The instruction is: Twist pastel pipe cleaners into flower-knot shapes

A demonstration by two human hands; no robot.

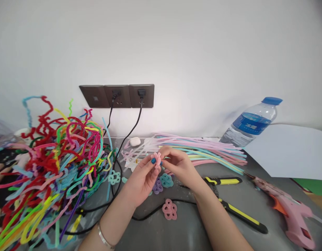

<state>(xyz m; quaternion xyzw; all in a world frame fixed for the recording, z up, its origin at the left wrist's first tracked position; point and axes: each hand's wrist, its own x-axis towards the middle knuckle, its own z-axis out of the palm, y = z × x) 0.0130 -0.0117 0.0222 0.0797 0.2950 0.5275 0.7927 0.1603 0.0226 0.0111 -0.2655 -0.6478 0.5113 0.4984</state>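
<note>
Between my two hands, above the middle of the table, is a small pink pipe-cleaner flower (157, 159), its loops bunched together. My left hand (145, 176) pinches it with thumb and fingers from the left. From the right, the closed fingertips of my right hand (178, 165) grip its other side. Just under the hands lie a purple pipe-cleaner flower (158, 187) and a teal one (166, 180). Nearer to me rests a flat pink flower (169, 209). A mint flower (114, 177) lies left of my left hand.
A tangled heap of colourful pipe cleaners (64, 157) fills the left. Straight pastel pipe cleaners (202, 148) lie behind my hands. To the right are yellow-black pliers (242, 216), a pink glue gun (289, 209), a water bottle (251, 122) and white paper (294, 150). Black cables (132, 130) run from wall sockets (116, 96).
</note>
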